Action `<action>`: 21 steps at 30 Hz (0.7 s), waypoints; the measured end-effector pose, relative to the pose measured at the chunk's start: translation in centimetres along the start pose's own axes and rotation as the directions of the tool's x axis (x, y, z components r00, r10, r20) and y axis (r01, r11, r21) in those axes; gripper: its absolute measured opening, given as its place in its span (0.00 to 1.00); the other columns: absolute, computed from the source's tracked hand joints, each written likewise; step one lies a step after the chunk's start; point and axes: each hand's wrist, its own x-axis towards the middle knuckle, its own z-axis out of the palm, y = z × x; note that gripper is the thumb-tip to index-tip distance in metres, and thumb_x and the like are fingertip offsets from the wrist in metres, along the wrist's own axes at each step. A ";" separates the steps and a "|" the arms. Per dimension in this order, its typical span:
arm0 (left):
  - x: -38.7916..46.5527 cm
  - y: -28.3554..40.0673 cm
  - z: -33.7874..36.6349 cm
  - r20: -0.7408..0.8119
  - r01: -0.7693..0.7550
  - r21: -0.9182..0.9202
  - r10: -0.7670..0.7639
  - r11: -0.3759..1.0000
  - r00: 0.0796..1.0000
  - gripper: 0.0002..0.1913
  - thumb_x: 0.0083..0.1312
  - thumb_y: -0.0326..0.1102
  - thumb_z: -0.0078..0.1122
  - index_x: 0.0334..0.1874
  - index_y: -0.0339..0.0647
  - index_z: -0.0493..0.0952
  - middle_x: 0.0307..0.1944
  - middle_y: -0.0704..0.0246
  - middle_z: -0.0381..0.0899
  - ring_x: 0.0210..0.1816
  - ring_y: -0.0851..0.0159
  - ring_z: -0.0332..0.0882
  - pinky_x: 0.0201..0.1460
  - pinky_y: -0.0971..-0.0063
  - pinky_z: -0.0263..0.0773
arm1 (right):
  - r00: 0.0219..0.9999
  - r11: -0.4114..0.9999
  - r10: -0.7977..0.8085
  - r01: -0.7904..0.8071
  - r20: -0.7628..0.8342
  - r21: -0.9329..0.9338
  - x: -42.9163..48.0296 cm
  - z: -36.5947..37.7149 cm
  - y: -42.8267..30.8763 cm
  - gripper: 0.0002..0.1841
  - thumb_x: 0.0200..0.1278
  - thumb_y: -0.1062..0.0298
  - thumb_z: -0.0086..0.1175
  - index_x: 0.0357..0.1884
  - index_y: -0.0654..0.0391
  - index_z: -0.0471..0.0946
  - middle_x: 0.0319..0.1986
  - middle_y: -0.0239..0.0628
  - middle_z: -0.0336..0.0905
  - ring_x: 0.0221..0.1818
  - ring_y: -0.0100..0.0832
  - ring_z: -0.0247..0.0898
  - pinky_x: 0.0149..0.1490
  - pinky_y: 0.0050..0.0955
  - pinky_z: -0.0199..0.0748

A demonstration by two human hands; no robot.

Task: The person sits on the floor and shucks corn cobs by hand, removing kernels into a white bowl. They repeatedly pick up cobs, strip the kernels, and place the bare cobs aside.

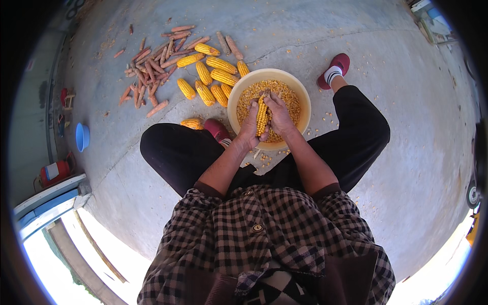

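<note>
A yellow ear of dried corn (pixel 262 116) is held roughly upright in the view between both hands, above a round cream-coloured basin (pixel 233 95). My left hand (pixel 249 124) grips its left side, with fingers wrapped under the lower end. On the other side, my right hand (pixel 279 114) closes around the upper right part, its thumb near the brownish tip. Loose corn kernels (pixel 289 95) fill much of the basin below. Part of the ear is hidden by the fingers.
Whole corn ears (pixel 221 65) lie left of the basin, beside a pile of bare reddish cobs (pixel 152 70). One more ear (pixel 191 123) lies by the left shoe (pixel 216 129). Scattered kernels dot the concrete floor. A blue plastic tub (pixel 82 137) stands far left.
</note>
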 end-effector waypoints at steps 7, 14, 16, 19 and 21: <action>1.2 -2.5 -1.2 0.045 -0.398 0.790 0.603 0.466 0.796 0.36 0.69 0.68 0.33 0.51 0.37 0.74 0.21 0.64 0.75 0.20 0.65 0.76 0.16 0.73 0.68 | 0.967 0.993 0.098 -0.078 -0.234 0.091 0.3 0.3 -1.7 0.23 0.72 0.45 0.42 0.38 0.60 0.72 0.29 0.41 0.76 0.33 0.35 0.75 0.41 0.38 0.78; 1.6 -3.1 -1.2 -0.135 -0.064 0.611 0.184 0.789 0.974 0.32 0.71 0.65 0.34 0.43 0.39 0.75 0.18 0.63 0.74 0.19 0.63 0.75 0.14 0.72 0.66 | 0.820 0.916 -0.284 0.078 -0.496 -0.395 3.0 -0.8 0.2 0.31 0.72 0.42 0.40 0.20 0.60 0.71 0.20 0.37 0.70 0.22 0.31 0.65 0.33 0.34 0.67; 1.2 -2.3 -1.0 -0.135 0.078 0.375 -0.028 0.924 0.990 0.27 0.72 0.61 0.36 0.45 0.42 0.74 0.25 0.65 0.77 0.21 0.65 0.74 0.16 0.74 0.63 | 0.830 0.780 -0.422 0.127 -0.364 -0.613 3.1 -1.6 0.4 0.31 0.72 0.44 0.40 0.19 0.61 0.71 0.19 0.38 0.70 0.22 0.30 0.64 0.34 0.34 0.65; 0.7 -1.4 -0.8 0.006 0.166 0.107 -0.167 0.980 0.986 0.25 0.73 0.59 0.37 0.44 0.44 0.74 0.28 0.67 0.77 0.22 0.66 0.73 0.17 0.76 0.63 | 0.831 0.682 -0.486 0.168 -0.269 -0.712 3.0 -2.2 0.5 0.31 0.72 0.45 0.41 0.19 0.62 0.73 0.18 0.38 0.70 0.22 0.30 0.64 0.35 0.33 0.65; 0.9 -1.5 -0.8 -0.046 0.143 0.166 -0.137 0.976 0.989 0.25 0.73 0.59 0.37 0.43 0.44 0.74 0.29 0.66 0.78 0.24 0.66 0.74 0.19 0.74 0.65 | 0.826 0.654 -0.513 0.198 -0.235 -0.730 2.9 -2.1 0.4 0.30 0.72 0.45 0.41 0.19 0.61 0.73 0.18 0.38 0.70 0.21 0.30 0.64 0.34 0.34 0.66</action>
